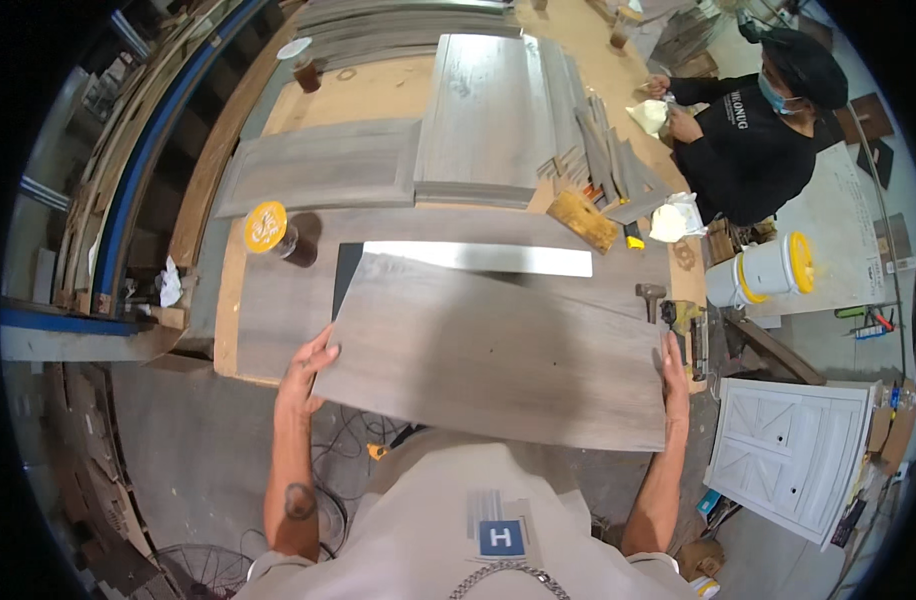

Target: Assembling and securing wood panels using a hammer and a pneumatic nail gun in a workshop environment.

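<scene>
A grey-brown wooden panel [448,350] spans the space in front of my body, over the near edge of the workbench. At its left end my left hand [306,370] grips the edge. My right hand [673,375] is closed against the opposite short edge, its fingers partly hidden. Just beyond the panel lies a long strip [478,258], bright silvery-white, with a dark piece [348,270] showing at its left end. A hammer [650,295] and a yellow-and-black tool [683,318] rest on the bench near my right hand.
Stacked grey boards [478,120] and a framed panel [323,165] lie farther back. An orange-lidded drink cup [270,230] stands left. A wooden block [583,220] sits right of the stack. Across the bench works another person [748,130]. White buckets [768,270] and a white cabinet [788,440] stand right.
</scene>
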The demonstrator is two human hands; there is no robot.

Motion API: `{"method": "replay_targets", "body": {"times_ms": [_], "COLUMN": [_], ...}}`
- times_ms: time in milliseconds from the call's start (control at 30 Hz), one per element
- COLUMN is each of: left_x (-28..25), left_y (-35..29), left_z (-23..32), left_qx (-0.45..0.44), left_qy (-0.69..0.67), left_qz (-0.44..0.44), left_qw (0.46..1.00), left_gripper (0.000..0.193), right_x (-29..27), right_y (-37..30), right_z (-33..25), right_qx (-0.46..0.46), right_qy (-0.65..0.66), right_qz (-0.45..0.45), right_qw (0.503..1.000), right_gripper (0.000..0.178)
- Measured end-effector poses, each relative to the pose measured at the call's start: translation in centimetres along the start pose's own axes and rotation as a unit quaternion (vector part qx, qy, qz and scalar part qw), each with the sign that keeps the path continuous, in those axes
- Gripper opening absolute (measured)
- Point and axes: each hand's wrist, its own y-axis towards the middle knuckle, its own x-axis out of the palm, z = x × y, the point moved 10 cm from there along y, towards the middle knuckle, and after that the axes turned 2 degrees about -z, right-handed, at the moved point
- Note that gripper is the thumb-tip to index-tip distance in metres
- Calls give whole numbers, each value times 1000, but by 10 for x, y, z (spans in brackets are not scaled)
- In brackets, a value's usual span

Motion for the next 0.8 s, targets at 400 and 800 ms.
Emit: {"method": "replay_targets", "body": {"times_ms": [400, 800], "left_x": [124, 158], "left_y": [142, 253], "left_z": [100, -32], "left_qx": [276, 44], "left_qy": [-311, -9], "left_qz": [-67, -49], "left_qw": [907, 998], "left_gripper": [70, 44], "right_x": [63, 230], "right_y": [106, 103], "right_z": [71, 73], "right_qx": [58, 65], "right_qy": [170, 444], "right_qz": [99, -17], "right_qw": [979, 893], "right_gripper": [47, 37]}}
